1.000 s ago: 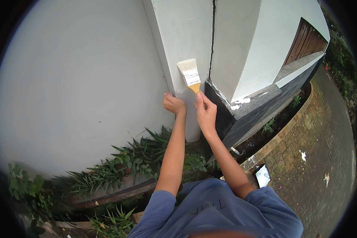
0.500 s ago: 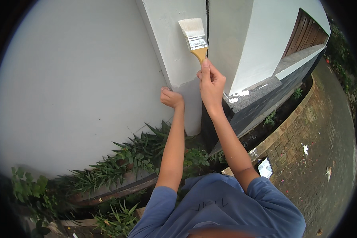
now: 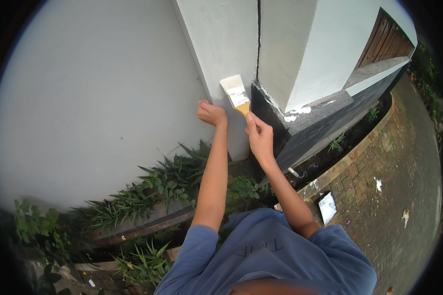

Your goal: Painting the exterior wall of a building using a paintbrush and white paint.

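Observation:
My right hand (image 3: 261, 140) grips the yellow handle of a flat paintbrush (image 3: 235, 93) between thumb and fingers. The brush points up, its wide white bristles against the narrow face of a pale pillar (image 3: 219, 39). Paint smears mark its metal band. Below the bristles the pillar's face turns a darker, duller grey. Beside the brush, my left hand (image 3: 212, 113) is closed with curled fingers near the pillar's left edge. Nothing sticks out of it, though its inner side is hidden.
Left of the pillar spreads a large pale wall (image 3: 98, 98). Spiky green plants (image 3: 152, 184) grow along its foot. To the right are a dark tiled wall base (image 3: 310, 142) and a stone ledge (image 3: 325, 110) with white paint spots. A paint-smeared tray (image 3: 327, 207) lies on the brick paving (image 3: 379, 221).
The brush has moved down the pillar in my right hand, from well above my left hand to just above its level. My left hand has stayed nearly in place.

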The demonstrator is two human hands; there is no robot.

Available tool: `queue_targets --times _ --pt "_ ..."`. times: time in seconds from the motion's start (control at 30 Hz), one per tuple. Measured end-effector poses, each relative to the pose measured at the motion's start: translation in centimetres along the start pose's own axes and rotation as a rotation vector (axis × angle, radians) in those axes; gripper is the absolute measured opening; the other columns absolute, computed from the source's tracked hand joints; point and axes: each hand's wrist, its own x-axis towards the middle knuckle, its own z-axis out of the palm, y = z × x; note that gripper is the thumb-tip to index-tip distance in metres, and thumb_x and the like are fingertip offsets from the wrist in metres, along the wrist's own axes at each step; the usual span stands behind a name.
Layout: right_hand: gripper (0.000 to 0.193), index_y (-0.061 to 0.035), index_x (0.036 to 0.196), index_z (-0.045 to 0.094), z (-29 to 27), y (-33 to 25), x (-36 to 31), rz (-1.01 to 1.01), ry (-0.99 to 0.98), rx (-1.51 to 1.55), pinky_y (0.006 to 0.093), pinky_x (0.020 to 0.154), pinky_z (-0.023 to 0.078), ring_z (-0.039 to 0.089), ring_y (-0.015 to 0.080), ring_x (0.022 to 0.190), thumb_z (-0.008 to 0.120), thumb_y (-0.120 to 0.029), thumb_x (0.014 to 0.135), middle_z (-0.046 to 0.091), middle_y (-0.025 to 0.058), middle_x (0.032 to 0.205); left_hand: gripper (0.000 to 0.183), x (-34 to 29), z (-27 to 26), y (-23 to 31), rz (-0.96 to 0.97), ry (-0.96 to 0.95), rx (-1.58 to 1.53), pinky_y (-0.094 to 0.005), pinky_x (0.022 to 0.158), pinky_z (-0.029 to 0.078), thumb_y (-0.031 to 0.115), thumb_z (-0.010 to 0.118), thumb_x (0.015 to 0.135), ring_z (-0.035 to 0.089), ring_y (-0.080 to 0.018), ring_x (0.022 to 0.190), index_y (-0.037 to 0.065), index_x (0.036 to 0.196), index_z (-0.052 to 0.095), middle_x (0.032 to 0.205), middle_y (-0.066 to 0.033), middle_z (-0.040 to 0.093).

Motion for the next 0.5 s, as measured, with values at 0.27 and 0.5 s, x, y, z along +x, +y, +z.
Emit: queue_targets --times 0.27,0.5 --pt "0.037 0.001 0.118 0.057 1.9 -3.6 -0.4 -0.159 0.006 0.1 0.0187 0.05 0.032 0.04 0.0036 0.058 0.052 -0.026 0.093 0.046 -0.0036 0.062 0.027 0.3 -1.0 -0.7 -0.02 -0.065 0.092 -0.0462 0.052 0.03 0.015 0.036 0.077 0.041 -0.0393 0.052 -0.003 0.06 0.046 0.056 -0.0217 0.046" --pt "0.038 0.0022 0.116 0.058 1.7 -0.8 1.8 -0.086 0.02 0.049 0.0199 0.05 0.034 0.042 0.0031 0.059 0.053 -0.028 0.092 0.048 -0.003 0.062 0.027 0.0 0.4 -0.2 -0.037 -0.04 0.053 -0.0461 0.052 0.03 0.016 0.037 0.078 0.041 -0.0393 0.052 -0.003 0.06 0.046 0.056 -0.0215 0.046"
